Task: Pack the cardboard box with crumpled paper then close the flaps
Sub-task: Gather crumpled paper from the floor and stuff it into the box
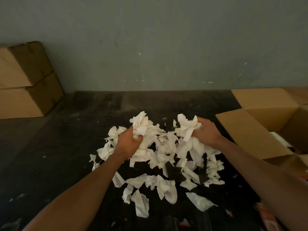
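Head view, items as we find them.

Left hand [129, 142]: fingers curled tight round a wad of white paper [140, 125], held above the heap.

Right hand [205, 132]: likewise clamped on a second wad [186, 125], nearer the box.

Paper heap [166, 164]: loose, torn white scraps spread over the dark tabletop [66, 147], between and below both forearms.

Cardboard box [250, 134]: open, at our right, beside the right forearm; near flap standing up, something white inside, interior mostly hidden.

Stacked closed cartons [25, 84]: far left against the wall, well apart.

Risks, as we judge them: ragged tails hang from each fist, so scraps may drop on the way across; the raised near flap stands between the right hand and the opening and may snag a wad or be knocked inward; we cannot tell how full the box is, so overfilling could stop the flaps from closing.
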Demonstrator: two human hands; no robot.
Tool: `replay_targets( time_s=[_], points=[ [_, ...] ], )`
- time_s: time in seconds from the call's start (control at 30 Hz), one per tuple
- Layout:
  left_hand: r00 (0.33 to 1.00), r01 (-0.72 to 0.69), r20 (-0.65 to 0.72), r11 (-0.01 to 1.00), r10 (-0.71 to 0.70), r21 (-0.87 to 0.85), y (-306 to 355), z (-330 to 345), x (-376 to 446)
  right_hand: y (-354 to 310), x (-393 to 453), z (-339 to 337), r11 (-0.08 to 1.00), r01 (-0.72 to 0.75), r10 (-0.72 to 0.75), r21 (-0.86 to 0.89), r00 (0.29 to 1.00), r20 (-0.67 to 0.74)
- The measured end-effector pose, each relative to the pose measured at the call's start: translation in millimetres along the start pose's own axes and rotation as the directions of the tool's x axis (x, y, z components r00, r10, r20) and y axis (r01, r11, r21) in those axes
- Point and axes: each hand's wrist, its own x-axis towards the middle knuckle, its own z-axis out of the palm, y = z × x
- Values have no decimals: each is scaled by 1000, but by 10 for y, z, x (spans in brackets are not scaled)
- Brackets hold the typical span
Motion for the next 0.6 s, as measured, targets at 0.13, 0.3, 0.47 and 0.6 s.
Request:
replay_targets(
  time_s=[0.13,0.3,0.47,0.6],
  points=[
    [995,-100,-12,995,101,7,265,-90,18,-181,-174,-215,998,-29,31,56,999,-42],
    [980,-198,2,980,198,-30,714,-30,10,-373,-489,-669,999,11,-7,43,996,-92],
    [967,-252,26,966,254,-59,1182,234,-16,-301,-647,-1083,999,-22,29,38,981,-192],
    [954,-293,44,952,298,-85,1608,495,-23,-223,-818,-1500,997,-12,30,70,963,-267]
  ],
)
